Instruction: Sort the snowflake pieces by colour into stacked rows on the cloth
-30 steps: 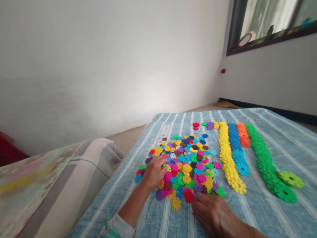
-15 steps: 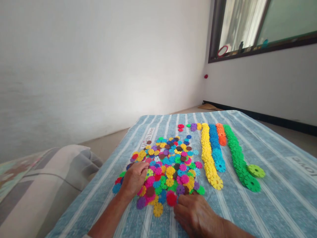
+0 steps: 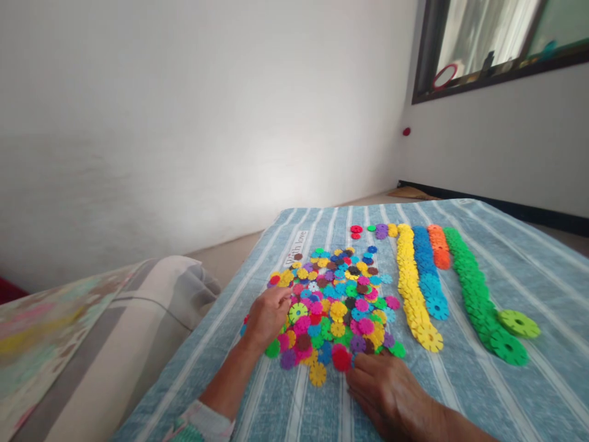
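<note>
The left hand (image 3: 271, 317) lies at the left side of a loose pile of multicoloured plastic snowflake discs (image 3: 331, 313); its fingers (image 3: 281, 299) curl down over the discs, and whether they pinch one cannot be told from this view. The right hand (image 3: 384, 385) rests at the near side of the pile, its fingers (image 3: 363, 367) slightly spread and open, their tips just beside a red disc (image 3: 341, 359).

The discs look light, thin and stiff, and their notched rims should give a fingertip some purchase. A single disc is probably best pinched by its edge, though neighbours may snag in the notches and shift.

The pile sits near the middle of a blue-and-white striped bed cover (image 3: 543, 288), towards its left edge. Toward the right edge lie long overlapping rows of yellow discs (image 3: 411, 288), blue discs (image 3: 427, 270), orange discs (image 3: 438, 247) and green discs (image 3: 473, 288). A few red, green and purple discs (image 3: 368, 229) lie near the far edge.

A "With love" label (image 3: 295, 248) shows on the cover. A grey-and-cream bolster (image 3: 184, 282) lies along the left, below a white wall (image 3: 184, 123) and a dark-framed window (image 3: 478, 43).
</note>
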A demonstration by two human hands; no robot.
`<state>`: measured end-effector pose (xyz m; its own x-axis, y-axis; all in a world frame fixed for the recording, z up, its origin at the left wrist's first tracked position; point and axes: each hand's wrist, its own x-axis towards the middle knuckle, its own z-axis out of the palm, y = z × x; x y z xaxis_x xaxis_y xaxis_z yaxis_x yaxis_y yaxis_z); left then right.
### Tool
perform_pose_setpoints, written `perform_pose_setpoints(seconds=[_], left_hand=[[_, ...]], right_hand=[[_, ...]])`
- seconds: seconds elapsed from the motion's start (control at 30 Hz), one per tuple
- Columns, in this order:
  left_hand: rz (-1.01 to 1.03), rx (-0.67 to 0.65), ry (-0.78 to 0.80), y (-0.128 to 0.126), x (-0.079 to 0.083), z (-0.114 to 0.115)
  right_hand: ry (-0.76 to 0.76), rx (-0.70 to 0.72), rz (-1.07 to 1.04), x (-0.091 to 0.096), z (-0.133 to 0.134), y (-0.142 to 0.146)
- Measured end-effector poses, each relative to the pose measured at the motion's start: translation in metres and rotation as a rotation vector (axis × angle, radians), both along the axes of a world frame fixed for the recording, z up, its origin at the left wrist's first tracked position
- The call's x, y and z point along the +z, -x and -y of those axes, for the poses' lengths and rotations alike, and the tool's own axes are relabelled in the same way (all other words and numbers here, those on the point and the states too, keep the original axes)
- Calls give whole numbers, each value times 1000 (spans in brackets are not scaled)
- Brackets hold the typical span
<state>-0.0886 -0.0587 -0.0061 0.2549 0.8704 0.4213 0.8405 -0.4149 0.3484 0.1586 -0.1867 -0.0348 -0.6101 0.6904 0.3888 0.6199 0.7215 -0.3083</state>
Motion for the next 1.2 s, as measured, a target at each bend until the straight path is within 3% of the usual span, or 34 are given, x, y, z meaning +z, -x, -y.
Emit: perform_pose_setpoints(seconds=[0.43, 0.63, 0.8, 1.2], left_hand=[[122, 69, 66, -1, 12, 7], [40, -9, 164, 0, 16, 11], [-15, -84, 211, -5, 16, 13], [10, -42, 195, -3, 9, 10]], right_hand=[[36, 21, -56, 2, 2, -1], [41, 16, -51, 2, 3, -1], [30, 24, -57, 2, 2, -1], [39, 18, -55, 3, 3, -1]])
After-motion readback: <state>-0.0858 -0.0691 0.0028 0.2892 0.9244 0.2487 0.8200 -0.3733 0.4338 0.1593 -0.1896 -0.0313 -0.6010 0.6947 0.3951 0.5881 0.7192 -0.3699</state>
